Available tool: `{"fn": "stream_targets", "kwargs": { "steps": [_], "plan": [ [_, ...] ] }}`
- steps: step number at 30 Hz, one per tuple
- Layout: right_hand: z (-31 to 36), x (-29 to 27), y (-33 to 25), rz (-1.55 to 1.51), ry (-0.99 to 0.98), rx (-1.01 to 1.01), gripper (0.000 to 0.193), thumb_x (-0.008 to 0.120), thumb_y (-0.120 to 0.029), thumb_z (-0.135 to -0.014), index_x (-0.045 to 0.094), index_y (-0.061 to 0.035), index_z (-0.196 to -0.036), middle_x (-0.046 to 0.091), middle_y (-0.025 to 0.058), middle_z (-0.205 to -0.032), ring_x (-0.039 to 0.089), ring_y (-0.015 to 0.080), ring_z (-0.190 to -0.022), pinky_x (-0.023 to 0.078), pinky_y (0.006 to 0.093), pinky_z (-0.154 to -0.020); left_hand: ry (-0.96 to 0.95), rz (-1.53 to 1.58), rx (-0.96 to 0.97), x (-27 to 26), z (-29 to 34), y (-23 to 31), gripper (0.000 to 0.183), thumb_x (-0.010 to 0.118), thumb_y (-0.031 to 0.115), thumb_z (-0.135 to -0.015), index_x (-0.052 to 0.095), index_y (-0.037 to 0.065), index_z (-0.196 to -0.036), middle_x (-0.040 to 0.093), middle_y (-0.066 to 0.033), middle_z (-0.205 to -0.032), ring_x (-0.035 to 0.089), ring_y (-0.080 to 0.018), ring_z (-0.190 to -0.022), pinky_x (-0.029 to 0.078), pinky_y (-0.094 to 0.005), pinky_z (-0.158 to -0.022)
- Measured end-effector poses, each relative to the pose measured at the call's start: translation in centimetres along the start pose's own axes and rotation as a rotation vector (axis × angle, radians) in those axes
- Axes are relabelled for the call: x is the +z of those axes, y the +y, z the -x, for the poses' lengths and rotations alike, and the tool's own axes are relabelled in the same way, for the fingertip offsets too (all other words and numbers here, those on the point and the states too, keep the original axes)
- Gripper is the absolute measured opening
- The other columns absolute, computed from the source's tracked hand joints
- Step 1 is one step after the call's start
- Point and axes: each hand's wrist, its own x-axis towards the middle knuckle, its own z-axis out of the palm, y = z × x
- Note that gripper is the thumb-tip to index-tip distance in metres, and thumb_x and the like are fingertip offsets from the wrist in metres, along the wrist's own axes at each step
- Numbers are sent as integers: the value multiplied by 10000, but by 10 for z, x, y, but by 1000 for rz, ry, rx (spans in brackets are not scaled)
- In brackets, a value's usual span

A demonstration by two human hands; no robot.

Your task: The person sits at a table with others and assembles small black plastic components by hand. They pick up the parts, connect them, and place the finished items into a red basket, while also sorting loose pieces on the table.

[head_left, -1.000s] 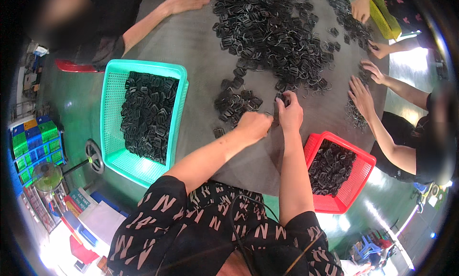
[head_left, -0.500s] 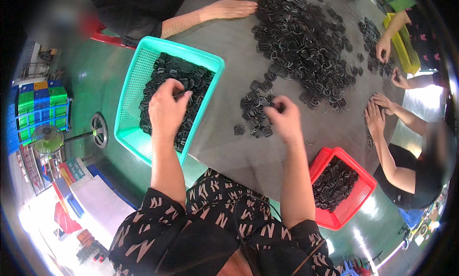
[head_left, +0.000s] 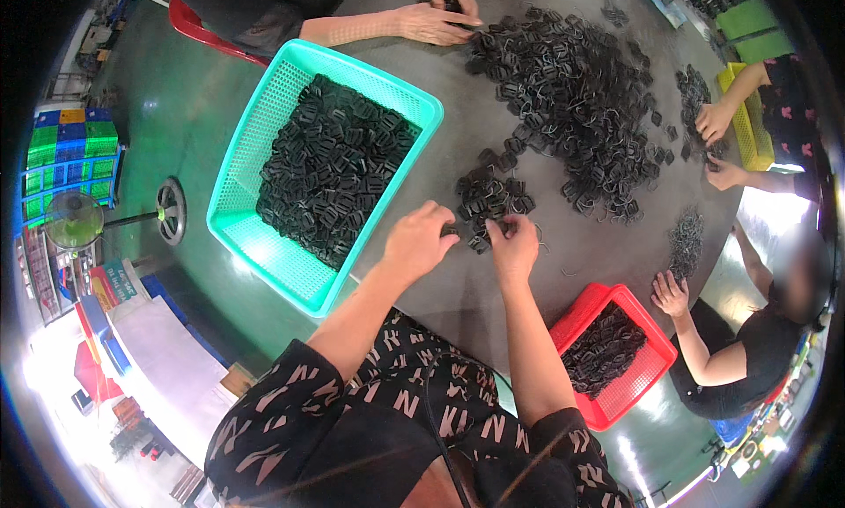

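Beside a small heap of black plastic buckles (head_left: 493,195) on the grey table, my left hand (head_left: 417,242) is closed, a dark buckle (head_left: 449,230) showing at its fingertips. My right hand (head_left: 516,251) pinches a black buckle at the near edge of the same heap; its fingers partly cover the piece. Left of my hands, a turquoise mesh basket (head_left: 231,191) holds many black buckles (head_left: 339,160). A red basket (head_left: 650,367) with more black pieces (head_left: 606,349) stands by my right forearm.
A large pile of black buckles (head_left: 572,103) with thin strands covers the table's far middle. Co-workers' hands (head_left: 431,22) work at the far side, others (head_left: 717,121) at the right near a yellow basket (head_left: 755,129). A pedestal fan (head_left: 74,221) stands at left.
My left hand has moved right, from over the turquoise basket to the small heap. My right hand has shifted slightly down and toward the heap's near edge. The co-workers' hands have moved too.
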Motion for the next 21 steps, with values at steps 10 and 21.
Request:
{"fn": "stream_targets", "kwargs": {
  "steps": [10,21],
  "plan": [
    [-11,-8,24,-217,-211,69,194,717,-166,-709,623,-10,-776,605,131,-779,600,284,-702,471,380,-655,59,300,-82,49,-30,-33,229,749,99,-693,530,61,-751,566,-97,-951,548,-288,-951,455,-392,-781],
    [-1,-71,44,-237,-122,146,165,703,-126,-717,618,11,-751,614,122,-723,594,201,-633,476,306,-624,89,587,-174,74,-73,-33,124,592,42,-792,563,56,-912,618,-96,-741,607,-225,-665,487,-336,-656]
  ]
}}
